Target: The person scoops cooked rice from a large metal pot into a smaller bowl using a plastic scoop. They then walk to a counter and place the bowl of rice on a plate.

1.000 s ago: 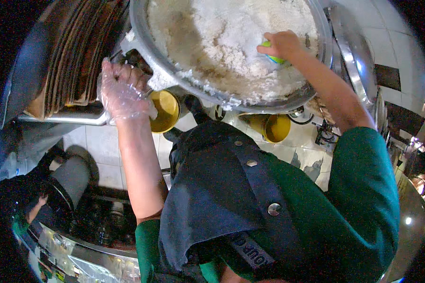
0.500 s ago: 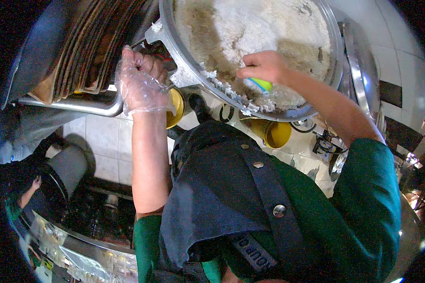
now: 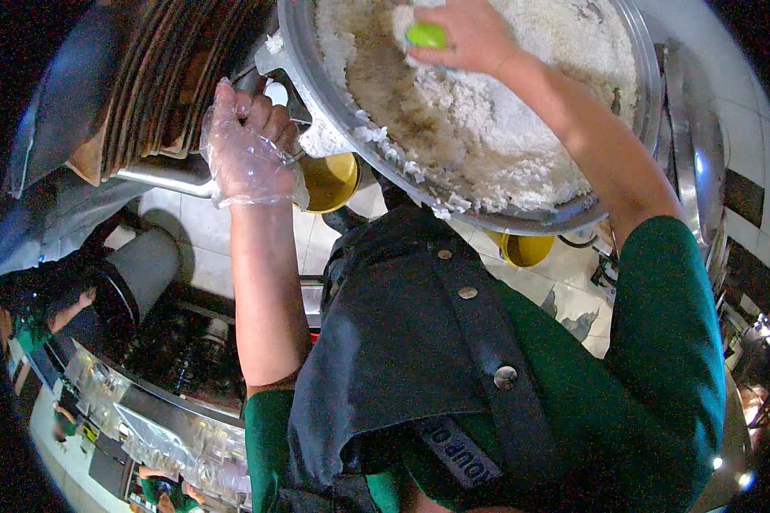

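A large round metal pan [image 3: 359, 137] is at the top of the view. White and brownish clumps [image 3: 505, 120] that look like cooked rice coat its inside and cling along its near rim. My bare right hand [image 3: 475, 38] is over the pan's far left part, closed on a small green tool [image 3: 426, 36] with a light edge. Its kind is mostly hidden by my fingers. My left hand [image 3: 252, 150], in a clear plastic glove, is closed round the handle at the pan's left side, between the two metal brackets [image 3: 321, 132].
Brown boards [image 3: 167, 81] stand in a row at the left above a metal rail [image 3: 167, 179]. Yellow buckets [image 3: 329, 184] are below the pan on the tiled floor. A grey cylindrical bin [image 3: 150, 269] is at lower left, near another person's arm [image 3: 73, 312].
My right hand has moved far and left across the pan with the green tool. The pan appears slightly further right and nearer. My left hand keeps its hold on the handle.
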Available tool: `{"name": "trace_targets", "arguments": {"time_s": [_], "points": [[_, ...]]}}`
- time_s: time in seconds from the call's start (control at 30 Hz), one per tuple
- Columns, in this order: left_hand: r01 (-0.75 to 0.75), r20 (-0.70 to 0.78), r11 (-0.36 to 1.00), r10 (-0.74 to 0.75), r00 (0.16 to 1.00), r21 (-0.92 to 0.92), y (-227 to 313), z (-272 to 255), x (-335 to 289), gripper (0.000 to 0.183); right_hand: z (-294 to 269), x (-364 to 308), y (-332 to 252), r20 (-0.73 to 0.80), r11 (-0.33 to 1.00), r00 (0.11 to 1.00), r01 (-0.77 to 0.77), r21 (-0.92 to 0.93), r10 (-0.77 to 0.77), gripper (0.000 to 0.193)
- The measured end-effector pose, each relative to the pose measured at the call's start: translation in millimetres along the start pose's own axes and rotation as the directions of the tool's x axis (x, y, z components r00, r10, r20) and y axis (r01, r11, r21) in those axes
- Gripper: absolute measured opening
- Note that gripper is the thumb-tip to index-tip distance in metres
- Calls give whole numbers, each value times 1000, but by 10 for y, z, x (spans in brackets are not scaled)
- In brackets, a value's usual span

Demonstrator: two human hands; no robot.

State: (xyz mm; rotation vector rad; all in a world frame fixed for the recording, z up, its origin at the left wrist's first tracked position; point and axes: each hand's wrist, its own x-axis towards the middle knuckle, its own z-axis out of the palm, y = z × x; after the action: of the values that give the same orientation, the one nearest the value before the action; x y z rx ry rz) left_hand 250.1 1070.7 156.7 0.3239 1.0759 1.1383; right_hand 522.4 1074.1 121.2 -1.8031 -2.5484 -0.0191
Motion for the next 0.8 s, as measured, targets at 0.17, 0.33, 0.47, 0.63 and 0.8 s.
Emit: {"name": "trace_targets", "arguments": {"time_s": [0.17,0.33,0.47,0.63,0.8], "points": [[24,59,1000,-22,998,-19,4,-17,12,36,106,-273,-276,-13,948,967,251,196,-254,45],[0,-22,1000,-1,1000,-30,-28,-34,30,36,88,-395,-364,331,912,940,-67,406,-78,39],[27,36,997,-24,999,-72,-48,-70,61,35,87,-498,-431,497,657,867,-359,663,-27,38],[43,28,996,-41,999,-83,-35,-67,70,32,139,-619,-358,398,374,902,-316,872,-165,36],[33,-62,992,-41,997,-122,-18,-19,18,28,-14,-732,-146,635,-177,771,-618,766,56,36]]}}
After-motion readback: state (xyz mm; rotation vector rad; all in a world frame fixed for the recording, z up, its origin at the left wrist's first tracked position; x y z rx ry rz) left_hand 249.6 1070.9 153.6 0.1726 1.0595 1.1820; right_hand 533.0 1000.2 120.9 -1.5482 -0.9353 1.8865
